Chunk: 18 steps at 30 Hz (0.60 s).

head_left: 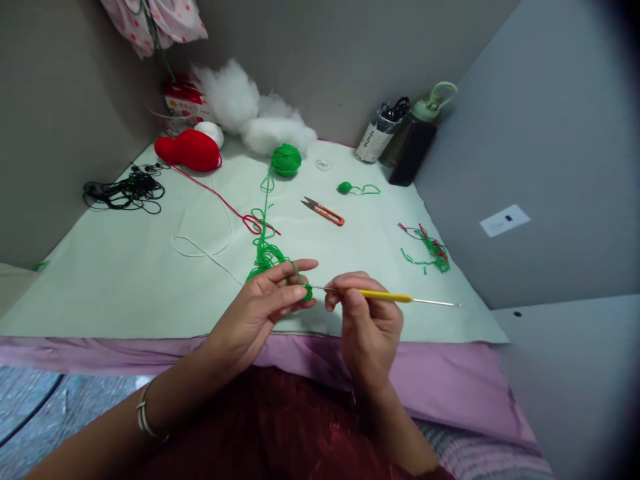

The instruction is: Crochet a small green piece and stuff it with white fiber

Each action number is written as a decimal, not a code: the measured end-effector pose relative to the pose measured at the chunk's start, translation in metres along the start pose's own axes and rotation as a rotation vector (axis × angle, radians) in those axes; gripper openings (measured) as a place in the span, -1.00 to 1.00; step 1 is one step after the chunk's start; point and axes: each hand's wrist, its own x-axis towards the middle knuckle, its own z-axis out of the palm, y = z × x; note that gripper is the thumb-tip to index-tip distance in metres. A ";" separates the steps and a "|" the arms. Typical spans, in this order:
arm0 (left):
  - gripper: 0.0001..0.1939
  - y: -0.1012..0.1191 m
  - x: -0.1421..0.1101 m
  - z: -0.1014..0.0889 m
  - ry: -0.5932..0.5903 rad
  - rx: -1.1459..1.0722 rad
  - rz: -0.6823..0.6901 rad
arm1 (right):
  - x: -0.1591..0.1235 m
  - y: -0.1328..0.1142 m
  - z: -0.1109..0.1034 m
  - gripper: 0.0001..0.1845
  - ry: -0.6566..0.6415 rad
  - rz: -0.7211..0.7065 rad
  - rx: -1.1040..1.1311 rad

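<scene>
Between the thumb and fingers of my left hand (270, 297) is a small green crochet piece (308, 292), mostly covered by the fingertips. My right hand (367, 327) grips a crochet hook (385, 295) by its yellow handle. The hook's left metal end reaches the green piece, and its other end points right. Green yarn (270, 257) lies in loose loops just behind my left hand, and a strand runs over the left fingers. That yarn leads back to a green ball of yarn (287, 161) farther up the table.
Orange thread snips (324, 211) and a small green crocheted ball (345, 188) lie beyond my hands. Red yarn (190, 150), black cord (133, 190) and white stuffing (230, 97) are at back left. Yarn scraps (435, 250), a pen cup (375, 137) and a bottle (414, 143) stand right.
</scene>
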 end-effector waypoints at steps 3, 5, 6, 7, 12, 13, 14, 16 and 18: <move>-0.62 -0.003 -0.001 0.001 0.023 0.061 0.020 | -0.002 0.002 0.003 -0.81 -0.035 0.028 0.052; -0.57 -0.004 -0.002 0.001 0.010 0.060 -0.001 | -0.004 0.004 0.004 -0.81 -0.028 0.037 0.045; -0.55 -0.005 -0.001 0.001 -0.005 0.047 -0.013 | -0.005 0.004 0.003 -0.81 -0.020 0.053 0.056; -0.55 -0.005 -0.001 0.000 -0.023 0.026 -0.028 | -0.005 0.005 0.003 -0.81 -0.012 0.076 0.081; -0.55 -0.004 0.002 -0.005 -0.108 -0.064 -0.110 | -0.001 0.005 -0.003 -0.84 0.014 0.235 0.277; -0.55 -0.003 0.002 -0.006 -0.117 -0.065 -0.115 | 0.001 0.004 -0.004 -0.85 0.016 0.264 0.314; -0.56 -0.003 0.002 -0.006 -0.126 -0.063 -0.117 | 0.002 0.004 -0.005 -0.85 0.017 0.293 0.350; -0.60 -0.003 0.002 -0.007 -0.132 -0.051 -0.120 | 0.005 0.002 -0.007 -0.84 0.018 0.345 0.405; -0.64 -0.003 0.002 -0.006 -0.118 -0.018 -0.095 | 0.005 0.000 -0.006 -0.83 0.019 0.371 0.432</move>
